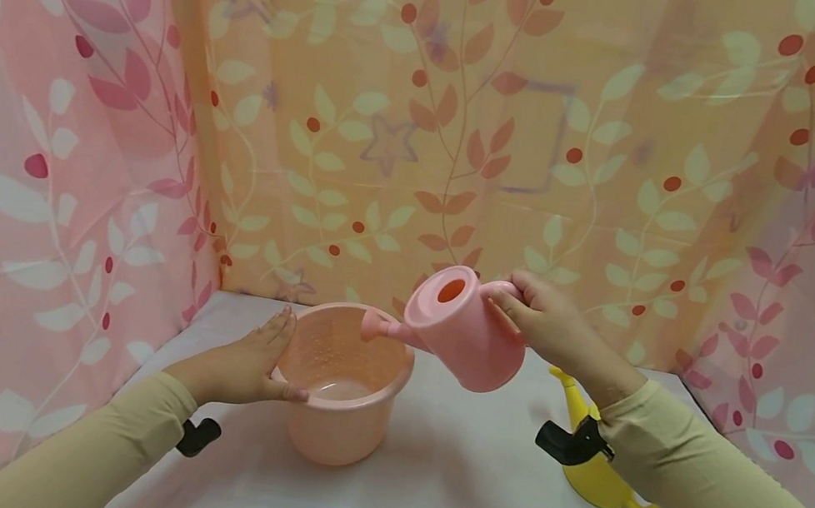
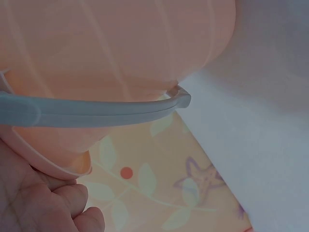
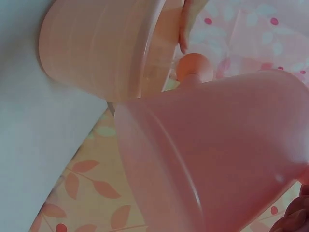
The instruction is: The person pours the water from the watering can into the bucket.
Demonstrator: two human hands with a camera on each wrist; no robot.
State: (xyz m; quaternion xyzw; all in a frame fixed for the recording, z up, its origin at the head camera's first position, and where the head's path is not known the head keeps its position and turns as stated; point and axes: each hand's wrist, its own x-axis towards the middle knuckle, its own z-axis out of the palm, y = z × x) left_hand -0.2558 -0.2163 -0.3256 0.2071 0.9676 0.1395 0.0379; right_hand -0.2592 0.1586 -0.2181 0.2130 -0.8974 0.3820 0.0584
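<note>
"What comes nearest?"

"Two beige sleeves (image 1: pixel 720 491), a small black curved device (image 1: pixel 575 442) at each wrist. Below them spreads a smooth white surface (image 1: pixel 447 502), softly shadowed under the hands."

"And under the right wrist?"

"A yellow watering can (image 1: pixel 596 481), standing on that surface, partly hidden by the sleeve."

"The left hand (image 1: pixel 244 365)?"

"Fingers extended along its side of a round peach plastic bucket (image 1: pixel 337 435), thumb set apart over the near rim. Drops dot the inner wall. The left wrist view shows a grey curved handle (image 2: pixel 106 113) along the outside."

"The right hand (image 1: pixel 541 307)?"

"Curled round the handle of a pink watering can (image 1: pixel 476 341) with a round opening on top. It's held above the surface between the hands, tilted toward the left one, its spout over the bucket's mouth. Whether spout and rim touch, I can't tell."

"Any room to move?"

"White surface stretches from the bucket to the yellow can, beneath the raised pink one."

"Where does it end?"

"Just beyond the bucket, the far edge meets a yellow-orange leaf-patterned curtain (image 1: pixel 465 143). Pink leaf-patterned curtains (image 1: pixel 63 164) stand outward of either hand, the left one running along the surface's side edge."
</note>
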